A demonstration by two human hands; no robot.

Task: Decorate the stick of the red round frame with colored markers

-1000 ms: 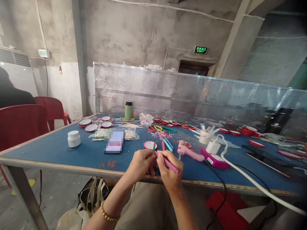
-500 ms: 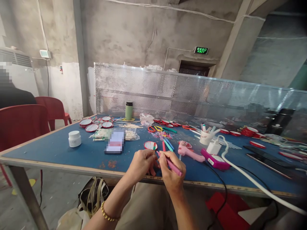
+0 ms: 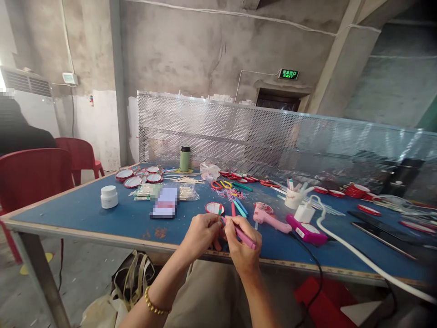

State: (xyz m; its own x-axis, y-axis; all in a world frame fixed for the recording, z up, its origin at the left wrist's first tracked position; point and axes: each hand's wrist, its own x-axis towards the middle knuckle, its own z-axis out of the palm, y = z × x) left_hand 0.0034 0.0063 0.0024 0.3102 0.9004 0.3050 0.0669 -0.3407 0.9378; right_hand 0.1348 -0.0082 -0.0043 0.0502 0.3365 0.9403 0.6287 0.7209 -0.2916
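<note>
My left hand [image 3: 202,233] is closed around a small flat stick [image 3: 220,210], coloured red and green at its upper end, which points up from the fingertips. A pink marker pen [image 3: 246,239] lies in my right hand [image 3: 244,248] in a writing grip, its tip close against the stick; whether it touches, I cannot tell. Just beyond my fingers is a red-rimmed white disc [image 3: 211,208], partly behind the stick. Several coloured markers [image 3: 241,207] rest on the table to the right of the disc. The lower part of the stick is hidden by my fingers.
A pink glue gun [image 3: 273,222], magenta box [image 3: 307,229] and paper cup of pens [image 3: 293,199] stand right, with a white cable [image 3: 355,257] crossing the table edge. Left are a phone [image 3: 165,200], white jar [image 3: 109,197] and bagged sticks [image 3: 189,192]. A green bottle [image 3: 185,159] stands behind.
The view has shifted slightly. Both hands keep their grips near the same spot, and the stick's coloured end now shows more red at the top.
</note>
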